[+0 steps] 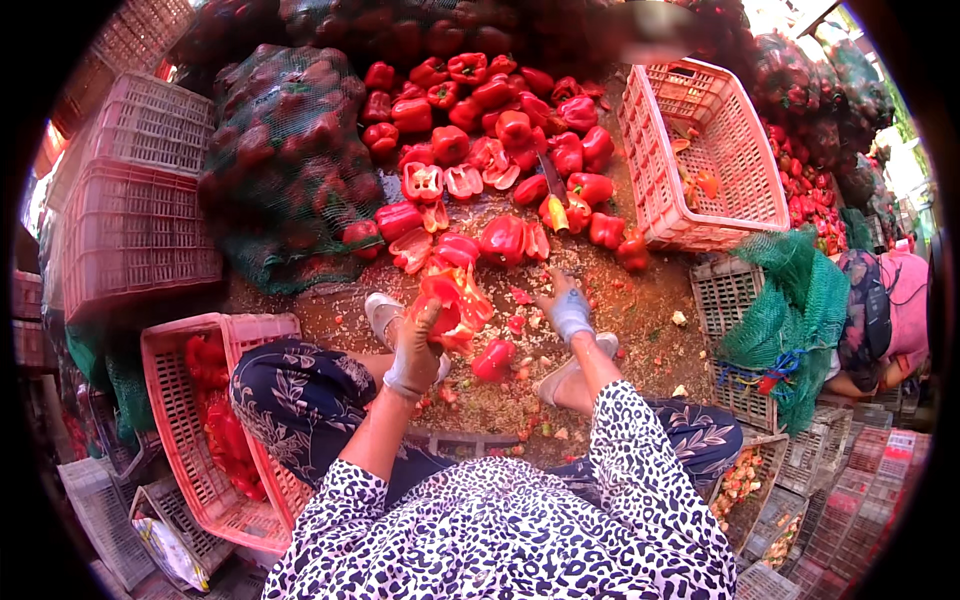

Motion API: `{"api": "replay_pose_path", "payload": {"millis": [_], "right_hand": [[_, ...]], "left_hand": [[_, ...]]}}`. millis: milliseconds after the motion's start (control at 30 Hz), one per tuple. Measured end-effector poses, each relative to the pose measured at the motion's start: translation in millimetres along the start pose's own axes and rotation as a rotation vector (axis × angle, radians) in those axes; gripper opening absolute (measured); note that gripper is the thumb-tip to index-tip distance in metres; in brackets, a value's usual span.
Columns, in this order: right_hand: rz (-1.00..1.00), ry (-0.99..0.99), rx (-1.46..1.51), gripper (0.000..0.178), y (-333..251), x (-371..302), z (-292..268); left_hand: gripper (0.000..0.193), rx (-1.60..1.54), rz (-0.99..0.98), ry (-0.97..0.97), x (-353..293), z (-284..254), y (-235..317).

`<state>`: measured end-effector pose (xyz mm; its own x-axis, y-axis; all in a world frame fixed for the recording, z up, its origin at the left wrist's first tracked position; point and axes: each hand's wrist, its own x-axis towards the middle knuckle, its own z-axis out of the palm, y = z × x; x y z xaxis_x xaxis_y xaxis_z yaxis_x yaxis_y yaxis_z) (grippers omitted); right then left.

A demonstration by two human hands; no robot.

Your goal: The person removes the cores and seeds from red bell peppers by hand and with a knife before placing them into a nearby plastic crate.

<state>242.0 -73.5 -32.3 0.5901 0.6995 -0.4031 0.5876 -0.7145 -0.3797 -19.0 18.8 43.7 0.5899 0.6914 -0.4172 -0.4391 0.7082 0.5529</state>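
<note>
Several cut pieces of red bell pepper [452,302] are in my left hand [412,352], which wears a pale glove and is closed on them. To the right, my right hand [566,304], in a pale glove with bluish stains, is low over the littered floor with its fingers apart and nothing visible in them. A loose red pepper [493,360] lies between my feet. Beyond my hands, a knife with a yellow handle [557,212] rests among whole and halved red peppers [510,128]. Halves showing pale insides [422,182] lie at the heap's near edge.
A pink crate [655,150] with a few scraps stands at far right. Another pink crate [168,400], holding red pieces, is by my left knee. A full green mesh sack [285,160] leans left of the heap. Green netting [795,325] and a person in pink [905,310] are at right.
</note>
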Motion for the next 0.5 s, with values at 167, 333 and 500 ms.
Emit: {"api": "replay_pose_path", "payload": {"millis": [167, 333, 500], "right_hand": [[-0.009, 0.203, -0.263, 0.07, -9.7, 71.9, 33.3], [0.126, 0.213, -0.342, 0.058, -6.1, 115.1, 63.7], [0.131, 0.181, 0.117, 0.04, -5.9, 93.2, 58.7]], "left_hand": [[0.038, 0.1, -0.111, 0.091, -3.7, 5.0, -6.4], [0.051, 0.329, -0.217, 0.049, -13.7, 20.7, 4.2], [0.056, 0.282, -0.03, 0.097, -28.2, 32.7, 31.5]]}}
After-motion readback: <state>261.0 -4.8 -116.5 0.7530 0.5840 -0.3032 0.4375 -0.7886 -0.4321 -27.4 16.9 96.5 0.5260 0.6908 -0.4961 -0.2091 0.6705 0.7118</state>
